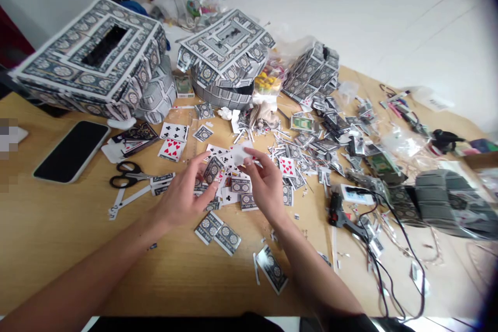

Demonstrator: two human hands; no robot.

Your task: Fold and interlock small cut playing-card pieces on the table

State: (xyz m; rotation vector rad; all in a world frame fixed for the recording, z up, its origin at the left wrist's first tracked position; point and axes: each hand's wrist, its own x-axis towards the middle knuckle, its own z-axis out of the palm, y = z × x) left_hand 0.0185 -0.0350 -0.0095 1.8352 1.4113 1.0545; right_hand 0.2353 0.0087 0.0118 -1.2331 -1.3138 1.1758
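A: From where I stand, which step is in hand?

B: The handling of single cards, I judge. The left hand (184, 189) grasps a dark grey, ornately patterned playing card (213, 170) between thumb and fingers. The right hand (268, 181) pinches a thin white card (241, 152) between thumb and forefinger. Both cards are held just apart, above a loose pile of mixed paper playing cards (241, 185).

A: And what does the next move call for?

B: A light fingertip hold, in my judgement, since thin card bends easily. Note the black-handled metal scissors (130, 175) at left and the black-and-grey plastic glue gun (345, 222) at right, neither touched by a hand.

A: What escapes us?

B: The white card is washed out; I cannot tell whether its far side is printed. The hands cover part of the pile, and some left fingertips are hidden behind the patterned card. At far right, a grey, ribbed, rounded object (436, 197) meets the dark margin, its outline cut off.
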